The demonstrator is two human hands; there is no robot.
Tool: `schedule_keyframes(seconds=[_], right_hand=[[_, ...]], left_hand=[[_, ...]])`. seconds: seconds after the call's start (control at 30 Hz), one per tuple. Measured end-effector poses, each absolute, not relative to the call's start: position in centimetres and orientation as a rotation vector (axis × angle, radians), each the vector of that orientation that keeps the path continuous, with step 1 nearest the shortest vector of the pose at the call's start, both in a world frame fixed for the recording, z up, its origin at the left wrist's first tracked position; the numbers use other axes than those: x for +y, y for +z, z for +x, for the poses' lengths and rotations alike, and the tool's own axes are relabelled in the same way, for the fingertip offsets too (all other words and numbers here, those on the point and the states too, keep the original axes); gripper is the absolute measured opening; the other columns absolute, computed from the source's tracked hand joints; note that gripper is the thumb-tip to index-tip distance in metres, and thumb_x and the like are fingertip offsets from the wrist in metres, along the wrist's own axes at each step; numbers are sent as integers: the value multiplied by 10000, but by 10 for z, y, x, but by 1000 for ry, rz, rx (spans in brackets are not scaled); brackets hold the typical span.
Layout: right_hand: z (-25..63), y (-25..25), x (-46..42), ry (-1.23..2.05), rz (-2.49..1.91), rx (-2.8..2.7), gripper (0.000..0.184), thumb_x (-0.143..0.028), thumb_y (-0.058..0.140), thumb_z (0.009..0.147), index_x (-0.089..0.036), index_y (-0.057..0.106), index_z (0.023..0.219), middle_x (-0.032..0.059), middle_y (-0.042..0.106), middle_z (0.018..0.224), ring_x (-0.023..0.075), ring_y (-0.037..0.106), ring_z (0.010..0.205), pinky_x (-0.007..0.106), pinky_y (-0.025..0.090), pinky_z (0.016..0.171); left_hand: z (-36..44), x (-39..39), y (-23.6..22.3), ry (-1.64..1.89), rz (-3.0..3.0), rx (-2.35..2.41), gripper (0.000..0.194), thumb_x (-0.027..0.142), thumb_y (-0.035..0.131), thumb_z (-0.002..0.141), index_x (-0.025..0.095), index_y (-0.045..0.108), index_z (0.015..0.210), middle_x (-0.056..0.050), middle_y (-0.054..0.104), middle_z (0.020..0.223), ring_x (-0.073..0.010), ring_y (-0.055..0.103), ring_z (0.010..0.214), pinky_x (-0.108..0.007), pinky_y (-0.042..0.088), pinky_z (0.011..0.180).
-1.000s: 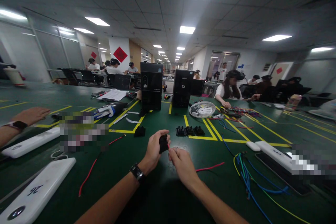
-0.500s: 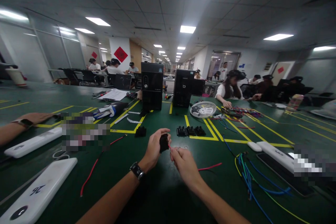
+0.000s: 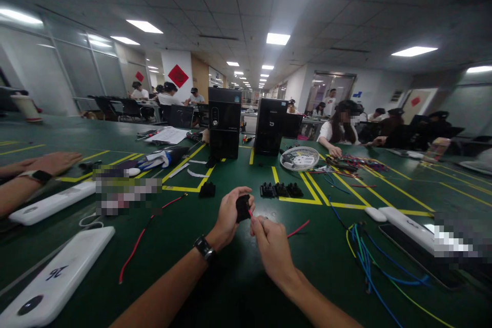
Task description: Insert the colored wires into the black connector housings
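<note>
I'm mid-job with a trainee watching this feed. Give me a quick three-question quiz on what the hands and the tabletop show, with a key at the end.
1. Which of the wearer's hands holds the small black part?
2. True or false: in the picture, the white basket lies to the right of both black computer towers.
3. What colour is the wire in the right hand? a) blue; b) yellow; c) red

Key: 1. The left hand. 2. True. 3. c
</note>
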State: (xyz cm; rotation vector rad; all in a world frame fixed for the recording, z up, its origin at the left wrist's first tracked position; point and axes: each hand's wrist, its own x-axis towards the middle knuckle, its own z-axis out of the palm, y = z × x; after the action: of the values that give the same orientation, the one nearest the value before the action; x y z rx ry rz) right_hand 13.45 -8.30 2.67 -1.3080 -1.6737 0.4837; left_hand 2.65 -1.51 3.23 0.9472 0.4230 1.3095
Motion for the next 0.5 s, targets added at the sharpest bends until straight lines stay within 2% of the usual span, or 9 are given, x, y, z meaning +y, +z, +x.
schedule_keyframes(seconds=[0.17,0.3,0.5], right_hand=[[133,14,-75,589,-1309,-1685,417,-373,357,939,-166,524,618,-27,493,545,107,463,520,221,285,521],[135,10,-69,637,-1338,-1643,425,-383,360,936,-163,544,621,-31,484,518,110,464,507,220,289,513],[123,17,-73,467,-1382,-1705,419,-319,342,944,-171,566,623,7,561,560,119,503,530,239,292,541]], left_hand=[[26,-20,34,1207,826,413,248,326,495,817,127,543,957,-17,532,682,-125,528,546,-224,372,470],[26,-21,33,1265,846,472,266,336,525,792,123,568,946,-29,553,713,-130,540,577,-231,399,486],[28,-17,33,1477,1073,635,295,391,482,831,128,586,914,-30,574,707,-120,538,586,-220,401,502]])
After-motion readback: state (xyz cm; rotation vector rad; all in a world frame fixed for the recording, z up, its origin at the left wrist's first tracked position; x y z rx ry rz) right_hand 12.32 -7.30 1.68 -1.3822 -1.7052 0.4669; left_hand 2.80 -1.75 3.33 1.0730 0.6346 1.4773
